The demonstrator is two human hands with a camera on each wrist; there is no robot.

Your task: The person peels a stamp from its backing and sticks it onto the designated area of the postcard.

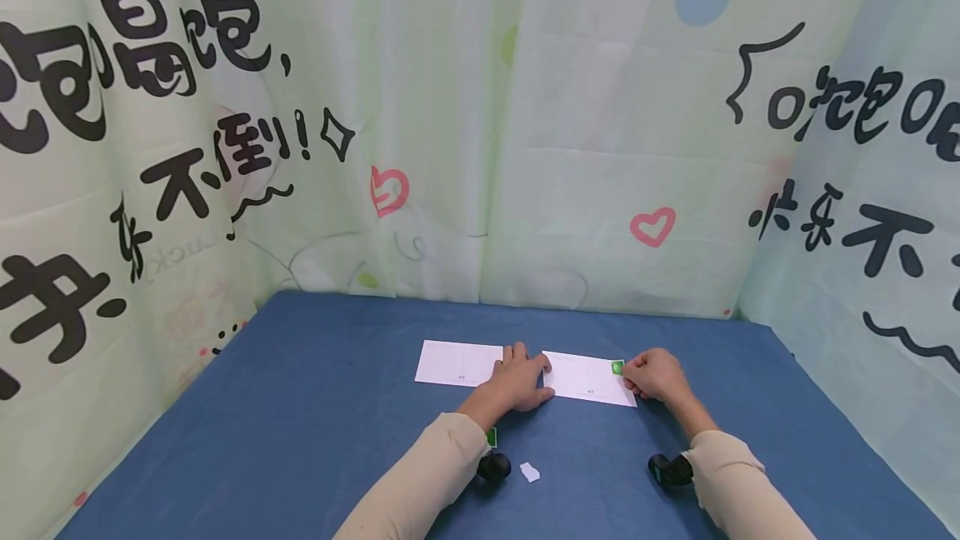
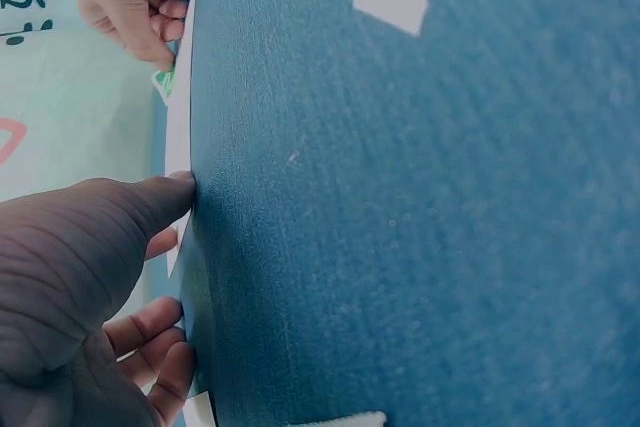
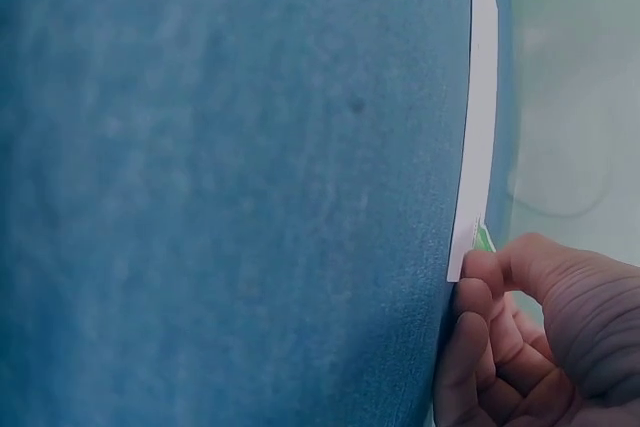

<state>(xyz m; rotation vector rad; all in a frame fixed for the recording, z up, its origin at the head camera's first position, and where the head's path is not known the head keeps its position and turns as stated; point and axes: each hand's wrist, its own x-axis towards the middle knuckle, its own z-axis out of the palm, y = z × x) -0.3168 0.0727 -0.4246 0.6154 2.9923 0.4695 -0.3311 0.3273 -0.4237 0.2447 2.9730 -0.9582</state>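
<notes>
A white envelope point(image 1: 581, 377) lies on the blue table between the two hands. At its left end my left hand point(image 1: 517, 377) spreads thumb and forefinger against the edge, the other fingers resting toward a second white envelope point(image 1: 457, 363). My right hand point(image 1: 656, 373) pinches a small green stamp point(image 1: 617, 367) at the upper right corner of the first envelope. In the right wrist view the stamp point(image 3: 484, 237) slants up from the paper beside the thumb and forefinger, which cover part of it.
Another green piece point(image 1: 492, 437) lies partly hidden under the left forearm. A torn white scrap point(image 1: 529, 472) is on the blue cloth point(image 1: 322, 407) nearer the front. Behind the table hangs a pale printed curtain point(image 1: 525, 148). Black wrist cameras point(image 1: 495, 467) sit at both cuffs.
</notes>
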